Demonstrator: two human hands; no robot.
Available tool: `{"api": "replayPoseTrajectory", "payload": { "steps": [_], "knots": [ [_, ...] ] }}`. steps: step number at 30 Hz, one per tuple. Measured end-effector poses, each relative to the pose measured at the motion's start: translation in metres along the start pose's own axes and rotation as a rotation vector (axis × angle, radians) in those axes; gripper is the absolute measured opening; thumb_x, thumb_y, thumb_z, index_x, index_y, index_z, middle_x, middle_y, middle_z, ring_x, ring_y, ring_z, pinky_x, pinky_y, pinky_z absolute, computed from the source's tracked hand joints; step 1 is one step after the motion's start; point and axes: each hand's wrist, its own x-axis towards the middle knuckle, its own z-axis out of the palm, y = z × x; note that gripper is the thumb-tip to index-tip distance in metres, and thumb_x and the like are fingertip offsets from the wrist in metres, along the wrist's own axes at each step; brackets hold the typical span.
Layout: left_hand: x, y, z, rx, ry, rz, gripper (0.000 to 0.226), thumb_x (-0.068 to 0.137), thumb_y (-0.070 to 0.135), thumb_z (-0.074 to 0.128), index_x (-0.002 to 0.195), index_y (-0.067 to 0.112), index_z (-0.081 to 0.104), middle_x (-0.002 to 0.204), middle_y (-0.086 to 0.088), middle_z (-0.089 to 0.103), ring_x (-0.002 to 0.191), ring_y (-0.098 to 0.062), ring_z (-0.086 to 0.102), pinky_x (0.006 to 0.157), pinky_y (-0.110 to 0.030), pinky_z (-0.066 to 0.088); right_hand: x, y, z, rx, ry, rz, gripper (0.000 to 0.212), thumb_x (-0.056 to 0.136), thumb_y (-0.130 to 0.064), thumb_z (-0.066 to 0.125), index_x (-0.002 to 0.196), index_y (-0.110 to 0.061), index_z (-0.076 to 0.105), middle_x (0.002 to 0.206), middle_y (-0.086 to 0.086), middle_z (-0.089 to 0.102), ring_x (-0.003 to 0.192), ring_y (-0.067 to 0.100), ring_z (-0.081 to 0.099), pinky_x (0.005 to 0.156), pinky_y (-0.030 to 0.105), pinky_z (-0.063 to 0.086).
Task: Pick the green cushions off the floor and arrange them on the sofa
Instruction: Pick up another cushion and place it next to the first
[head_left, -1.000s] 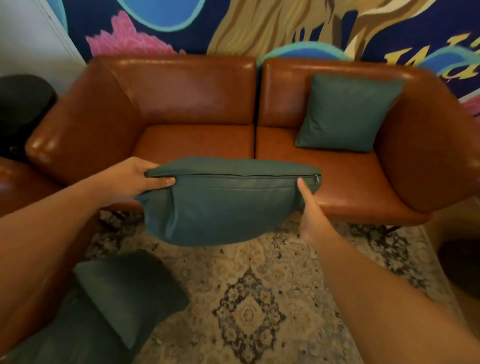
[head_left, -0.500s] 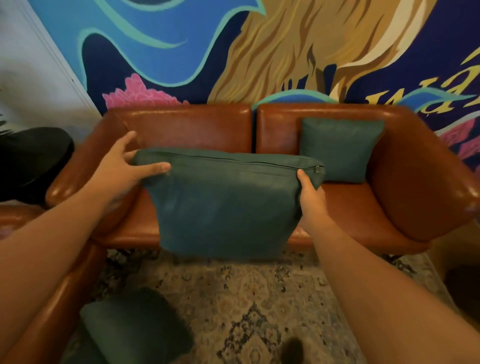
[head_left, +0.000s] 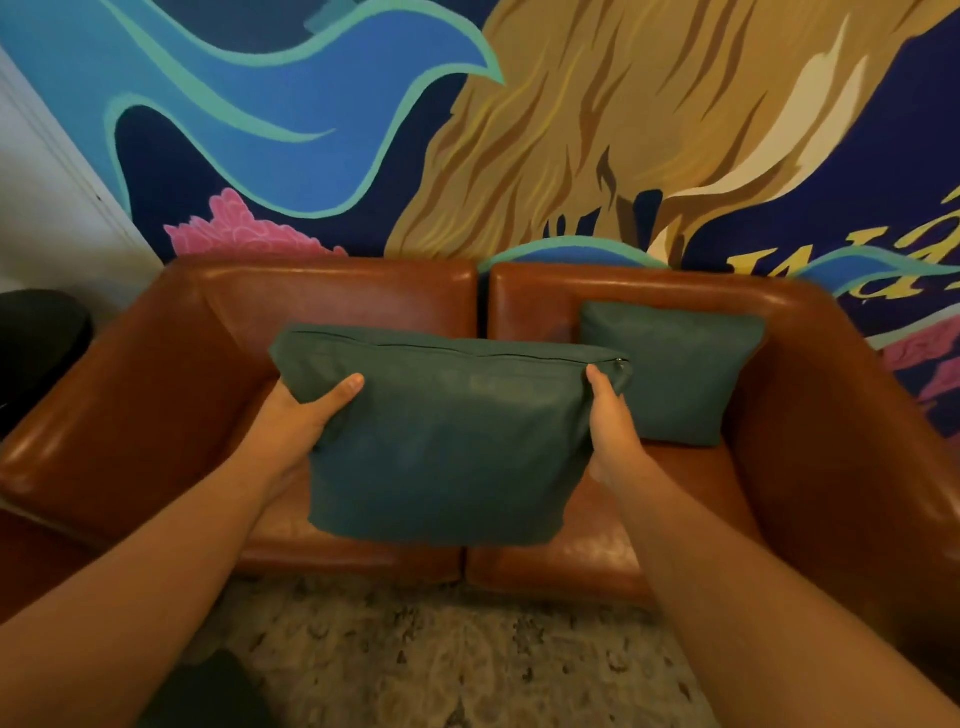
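At the far left edge, a dark rounded object is sitting beside the white wall, just outside the left armrest of the brown leather sofa. The sofa is standing against a painted mural of blue, tan and pink shapes, and a patterned rug is lying in front of it. At the bottom left a dark shape is lying on the rug, too dim to identify.

Moving right, the left hand is gripping the left side of the held cushion. Its thumb is lying across the near face and its fingers are going round behind, out of sight. The held cushion is green and is hanging upright between both hands with its zip running along the top edge. It is sitting in front of the backrest and straddling the gap between the two seats. Whether its lower edge is touching the seat cannot be told.

The right hand is pinching the cushion's upper right corner, just below the zip pull, with the thumb pointing up on the near face and the fingers hidden behind the fabric.

Further right, the second cushion, also green, is resting on the right seat and leaning upright against the backrest, near the right armrest. The held cushion's right corner is overlapping it in this view.
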Motion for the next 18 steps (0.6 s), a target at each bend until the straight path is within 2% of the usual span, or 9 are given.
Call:
{"api": "replayPoseTrajectory", "payload": {
  "steps": [2, 5, 6, 10, 12, 15, 18],
  "knots": [
    [0.020, 0.002, 0.016, 0.003, 0.030, -0.011, 0.049, 0.090, 0.038, 0.081, 0.134, 0.020, 0.069, 0.123, 0.000, 0.077, 0.110, -0.019, 0.075, 0.098, -0.045, 0.059, 0.025, -0.009, 0.002, -0.039, 0.004, 0.013, 0.067, 0.101, -0.062, 0.060, 0.162, -0.039, 0.042, 0.151, -0.002, 0.060, 0.137, 0.026, 0.058, 0.120, 0.051, 0.045],
    [0.051, 0.001, 0.033, -0.001, 0.102, -0.025, 0.036, 0.102, 0.039, 0.066, 0.134, 0.022, 0.066, 0.119, 0.004, 0.075, 0.098, -0.011, 0.073, 0.079, -0.032, 0.059, 0.061, -0.018, 0.010, -0.118, 0.013, 0.002, 0.073, 0.100, -0.072, 0.050, 0.165, -0.042, 0.034, 0.157, -0.002, 0.054, 0.142, 0.028, 0.054, 0.121, 0.053, 0.043],
    [0.062, -0.001, 0.035, -0.001, 0.124, -0.029, 0.037, 0.103, 0.041, 0.064, 0.135, 0.023, 0.065, 0.120, 0.005, 0.074, 0.100, -0.011, 0.072, 0.079, -0.032, 0.058, 0.073, -0.018, 0.013, -0.140, 0.015, 0.002, 0.074, 0.100, -0.074, 0.048, 0.165, -0.042, 0.034, 0.157, -0.002, 0.054, 0.142, 0.028, 0.053, 0.121, 0.053, 0.042],
    [0.127, -0.013, 0.038, -0.007, 0.165, -0.062, 0.044, 0.100, 0.046, 0.067, 0.138, 0.025, 0.064, 0.129, 0.002, 0.073, 0.115, -0.020, 0.070, 0.103, -0.046, 0.056, 0.127, -0.023, 0.035, -0.198, 0.012, -0.013, 0.087, 0.088, -0.084, 0.047, 0.164, -0.044, 0.034, 0.161, -0.003, 0.051, 0.146, 0.027, 0.050, 0.123, 0.054, 0.040],
    [0.161, -0.019, 0.040, -0.003, 0.161, -0.071, 0.041, 0.100, 0.045, 0.067, 0.137, 0.028, 0.063, 0.130, 0.003, 0.072, 0.115, -0.020, 0.069, 0.103, -0.046, 0.055, 0.151, -0.025, 0.050, -0.206, 0.033, -0.007, 0.083, 0.092, -0.082, 0.046, 0.165, -0.043, 0.034, 0.161, -0.004, 0.050, 0.146, 0.027, 0.049, 0.123, 0.054, 0.040],
    [0.214, -0.030, 0.041, 0.015, 0.117, -0.091, 0.044, 0.100, 0.047, 0.066, 0.140, 0.029, 0.062, 0.130, 0.004, 0.071, 0.115, -0.018, 0.068, 0.101, -0.045, 0.055, 0.186, -0.026, 0.071, -0.194, 0.080, 0.003, 0.068, 0.106, -0.069, 0.042, 0.166, -0.038, 0.034, 0.159, -0.004, 0.051, 0.146, 0.027, 0.049, 0.123, 0.051, 0.040],
    [0.268, -0.047, 0.040, 0.015, 0.089, -0.112, 0.043, 0.102, 0.041, 0.065, 0.142, 0.025, 0.062, 0.128, 0.004, 0.072, 0.111, -0.014, 0.069, 0.096, -0.040, 0.057, 0.224, -0.022, 0.093, -0.202, 0.134, 0.026, 0.066, 0.107, -0.066, 0.042, 0.165, -0.036, 0.036, 0.159, -0.001, 0.052, 0.145, 0.029, 0.050, 0.122, 0.053, 0.041]
  ]
}}
